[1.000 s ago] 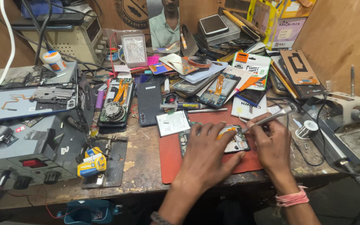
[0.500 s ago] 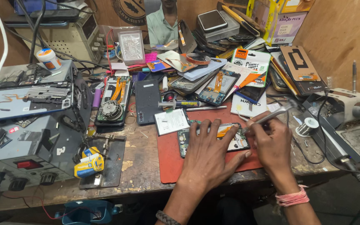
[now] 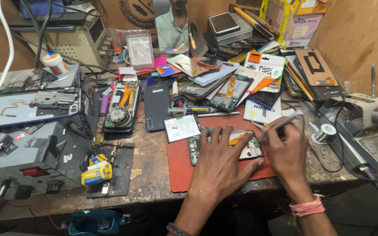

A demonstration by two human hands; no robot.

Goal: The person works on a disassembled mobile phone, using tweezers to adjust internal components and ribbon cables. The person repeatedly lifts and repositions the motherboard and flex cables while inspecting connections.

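Here, left hand flat, fingers spread, pressing down on opened phone lying on red mat at the bench front edge. Right hand curled, wrist bent inward, pinching a thin metal tool; tip meets the phone's right end. Solder spool near right.

A worn wooden workbench carries a red mat near its front edge; left of the mat a dark metal plate; behind, a black phone; perhaps loose screws, too small to tell
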